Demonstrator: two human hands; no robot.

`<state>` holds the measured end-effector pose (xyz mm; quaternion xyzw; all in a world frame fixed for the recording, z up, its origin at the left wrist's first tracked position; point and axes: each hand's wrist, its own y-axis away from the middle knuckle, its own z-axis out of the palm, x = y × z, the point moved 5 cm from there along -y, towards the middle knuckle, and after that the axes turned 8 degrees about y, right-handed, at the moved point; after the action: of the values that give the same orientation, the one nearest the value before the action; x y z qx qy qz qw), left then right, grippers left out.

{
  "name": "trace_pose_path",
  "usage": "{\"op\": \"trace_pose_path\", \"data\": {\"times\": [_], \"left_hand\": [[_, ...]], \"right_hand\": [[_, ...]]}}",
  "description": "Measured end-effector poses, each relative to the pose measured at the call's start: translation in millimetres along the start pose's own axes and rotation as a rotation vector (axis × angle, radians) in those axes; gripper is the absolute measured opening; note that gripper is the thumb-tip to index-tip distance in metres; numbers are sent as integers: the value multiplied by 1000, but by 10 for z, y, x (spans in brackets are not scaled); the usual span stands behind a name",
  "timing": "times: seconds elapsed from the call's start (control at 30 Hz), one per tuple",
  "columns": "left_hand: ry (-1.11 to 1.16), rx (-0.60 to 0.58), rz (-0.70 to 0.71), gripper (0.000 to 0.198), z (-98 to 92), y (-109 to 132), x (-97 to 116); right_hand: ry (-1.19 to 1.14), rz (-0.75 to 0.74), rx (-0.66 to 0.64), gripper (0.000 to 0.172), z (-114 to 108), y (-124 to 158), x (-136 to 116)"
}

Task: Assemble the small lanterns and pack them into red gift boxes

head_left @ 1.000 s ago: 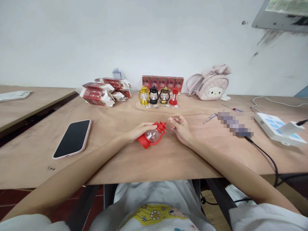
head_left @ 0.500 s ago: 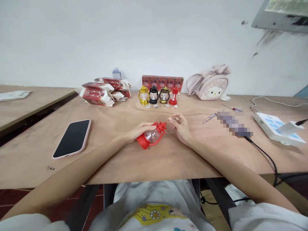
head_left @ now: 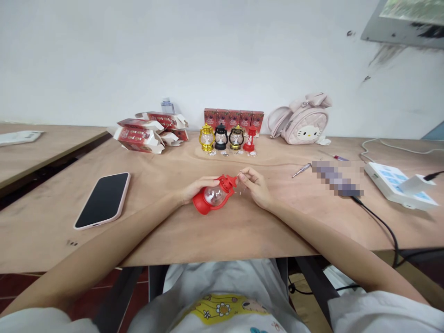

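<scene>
Over the worktop [head_left: 215, 240], the left hand [head_left: 194, 189] curls around a red lantern [head_left: 214, 196], tilted seemingly to offer its top to the right hand [head_left: 257, 188], its fingers pinching a tiny item [head_left: 240, 172], details unclear.

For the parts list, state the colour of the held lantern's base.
Red: the lantern's base, best seen in the head view.

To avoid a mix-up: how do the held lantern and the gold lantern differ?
The held lantern is red; the gold lantern is shiny yellow-gold. The held lantern tilts in the left hand; the gold lantern stands upright on the table. Both have a clear, rounded globe.
</scene>
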<state>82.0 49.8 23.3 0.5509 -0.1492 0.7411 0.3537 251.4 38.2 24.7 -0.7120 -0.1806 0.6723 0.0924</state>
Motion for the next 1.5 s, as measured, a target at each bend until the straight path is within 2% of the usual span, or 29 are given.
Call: {"op": "trace_pose_path", "data": {"times": [0.13, 0.33, 0.43, 0.53, 0.67, 0.77, 0.9, 1.5], "left_hand": [[-66, 17, -10, 48, 39, -8, -4], [-83, 40, 30, 53, 63, -9, 0], [-61, 5, 35, 54, 90, 20, 14], [-83, -12, 15, 58, 96, 51, 19], [-125, 56, -5, 56, 43, 59, 9], [-155, 29, 4, 48, 61, 50, 17], [-194, -36, 10, 45, 135, 51, 48], [-185, -54, -24, 42, 181, 54, 47]], "right_hand": [[-45, 55, -63, 37, 32, 11, 42], [-298, 245, -22, 31, 73, 28, 92], [-358, 277, -20, 25, 69, 28, 102], [-388, 285, -31, 27, 61, 23, 111], [-362, 317, -32, 40, 61, 20, 122], [-324, 307, -29, 45, 62, 21, 101], [-277, 289, -18, 45, 58, 29, 64], [-126, 282, -89, 46, 67, 28, 101]]}}
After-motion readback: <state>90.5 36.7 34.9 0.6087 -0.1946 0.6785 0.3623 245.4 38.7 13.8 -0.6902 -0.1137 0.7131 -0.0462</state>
